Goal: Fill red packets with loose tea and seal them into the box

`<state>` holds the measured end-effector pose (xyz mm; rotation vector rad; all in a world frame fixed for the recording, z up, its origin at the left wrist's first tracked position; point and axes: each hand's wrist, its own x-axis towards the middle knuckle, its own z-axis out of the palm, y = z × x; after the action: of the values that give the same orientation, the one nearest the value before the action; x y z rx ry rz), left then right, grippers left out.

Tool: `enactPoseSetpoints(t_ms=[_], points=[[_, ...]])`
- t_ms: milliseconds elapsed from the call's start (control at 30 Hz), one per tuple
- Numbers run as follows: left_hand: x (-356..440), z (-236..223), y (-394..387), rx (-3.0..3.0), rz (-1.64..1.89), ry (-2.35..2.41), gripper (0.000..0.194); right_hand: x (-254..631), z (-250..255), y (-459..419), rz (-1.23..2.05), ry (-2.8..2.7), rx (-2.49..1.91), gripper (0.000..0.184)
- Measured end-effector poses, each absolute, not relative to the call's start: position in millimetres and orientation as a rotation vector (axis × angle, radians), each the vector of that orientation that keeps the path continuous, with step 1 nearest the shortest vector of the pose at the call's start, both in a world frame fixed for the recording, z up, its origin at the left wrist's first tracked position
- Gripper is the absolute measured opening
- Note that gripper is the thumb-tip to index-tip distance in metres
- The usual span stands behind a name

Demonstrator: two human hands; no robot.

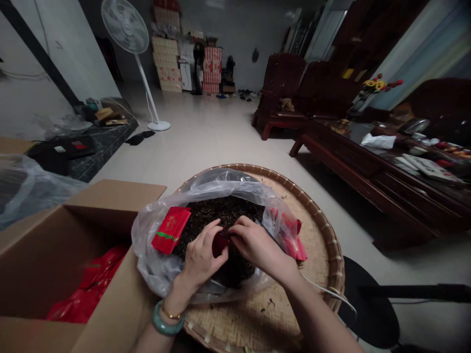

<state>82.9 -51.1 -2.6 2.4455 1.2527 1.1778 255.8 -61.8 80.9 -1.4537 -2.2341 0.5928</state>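
A clear plastic bag (147,255), its mouth spread wide, is full of dark dried leaves that look like loose tea (209,211). Over the leaves, my left hand (202,255) curls its thumb and fingers around a small dark red packet (220,245). My right hand (253,242) has its fingers pinched together at the top of that packet; whatever they grip is hidden. On the bag's left side lies a stack of flat red packets (171,229) with gold print and a green band. More red and pink packets (296,240) rest at the bag's right.
The bag sits on a round woven bamboo tray (320,220). At left, an open cardboard box (114,193) contains red packets (91,279). A white cable (327,291) crosses the tray's right rim, beside a black round base (368,314). Farther off stand a fan (145,88) and a wooden table (353,166).
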Motion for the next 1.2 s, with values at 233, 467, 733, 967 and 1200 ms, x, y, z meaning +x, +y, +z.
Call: enactPoseSetpoints(t_ms=[233, 467, 733, 967, 1200], points=[[84, -6, -51, 2.451, 1.184, 1.271, 0.067, 244, 77, -58, 0.474, -2.298, -1.51, 0.025], [82, -8, -50, 2.412, 1.154, 1.247, 0.071, 243, 78, -65, 0.448, -2.303, -1.34, 0.023], [83, -4, -51, 2.379, 1.146, 1.28, 0.072, 239, 80, -71, 0.461, -2.154, -1.486, 0.028], [84, -2, -52, 2.396, 1.133, 1.316, 0.074, 241, 70, -69, 0.548, -1.957, -1.366, 0.023], [84, -4, -51, 2.397, 1.135, 1.295, 0.074, 241, 72, -67, 0.576, -1.792, -1.2, 0.023]])
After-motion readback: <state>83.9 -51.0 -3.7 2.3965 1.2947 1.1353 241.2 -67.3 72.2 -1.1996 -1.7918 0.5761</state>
